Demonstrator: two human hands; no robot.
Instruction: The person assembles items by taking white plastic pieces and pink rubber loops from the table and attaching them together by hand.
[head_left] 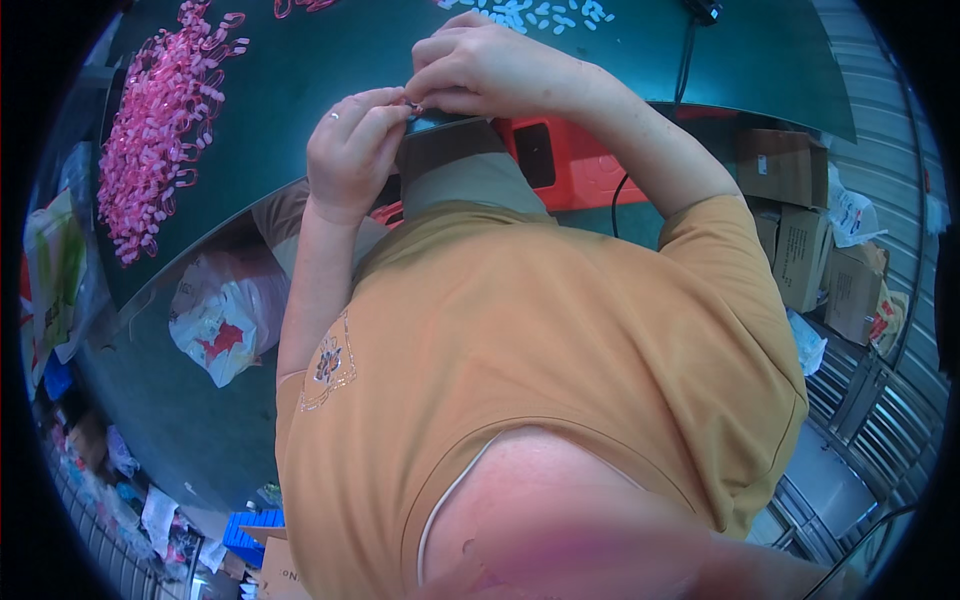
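My left hand [350, 155], with a ring on one finger, is closed in a pinch at the near edge of the green table [300, 60]. Its fingertips meet those of my right hand [495, 72], which is also pinched. Between them a small dark and pinkish piece [413, 108] barely shows; its kind cannot be made out. To the left lies a large heap of pink looped pieces [155, 140]. Beyond my right hand, small pale white-blue pieces [530, 14] are scattered over the tabletop.
A few more pink loops [300, 5] lie at the far edge. A dark cable [684, 65] runs over the table at the right. Below the table are a red plastic object [590, 165] and a white plastic bag [225, 310]. Cardboard boxes [800, 245] are stacked at the right.
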